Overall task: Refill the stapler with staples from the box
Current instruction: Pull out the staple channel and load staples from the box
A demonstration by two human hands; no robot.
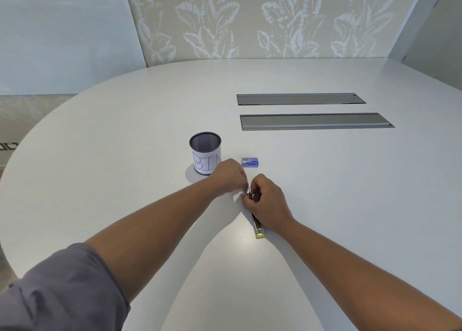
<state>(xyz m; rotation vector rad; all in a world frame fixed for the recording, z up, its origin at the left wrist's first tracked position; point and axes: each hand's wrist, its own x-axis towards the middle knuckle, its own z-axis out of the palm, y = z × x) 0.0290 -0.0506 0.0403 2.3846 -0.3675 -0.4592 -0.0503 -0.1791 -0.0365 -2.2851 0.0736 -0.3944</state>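
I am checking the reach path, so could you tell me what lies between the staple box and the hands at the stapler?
Only bare table in the head view, between staple box, both hands and stapler.

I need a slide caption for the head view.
Both hands work on the stapler near the staple box.

Two bare forearms, grey-purple sleeve [62,288] pushed up past the left elbow, no jewellery visible

Your white counter [125,155] carries a mesh bin [205,153], the blue staple box [249,162] just right of it, and the stapler [257,224] nearer you.
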